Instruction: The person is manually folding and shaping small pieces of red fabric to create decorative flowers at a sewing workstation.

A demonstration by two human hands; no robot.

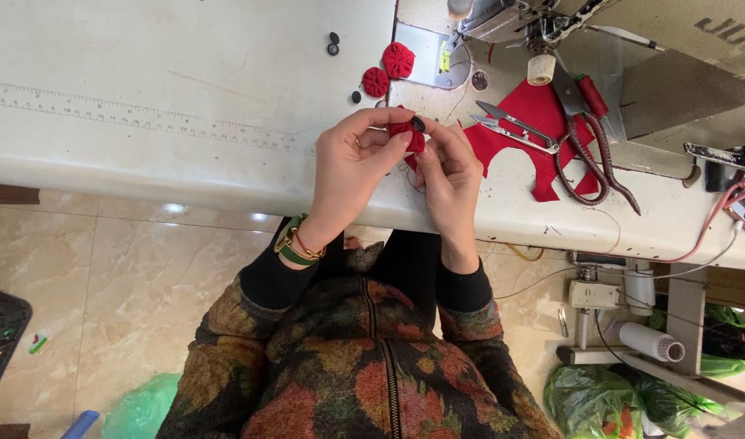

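Both hands [405, 158] pinch a gathered red fabric rosette [407, 134].

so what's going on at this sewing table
A person holds a small red fabric piece between both hands, the left hand and right hand, with a dark button on top of it. Two finished red fabric rounds and loose dark buttons lie on the white table; thread snips rest on red cloth.

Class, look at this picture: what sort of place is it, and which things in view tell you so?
Probably a sewing workshop. A sewing machine stands on a white table marked with a ruler scale; thread snips and cut red fabric lie beside it, and both hands hold a small red fabric piece.
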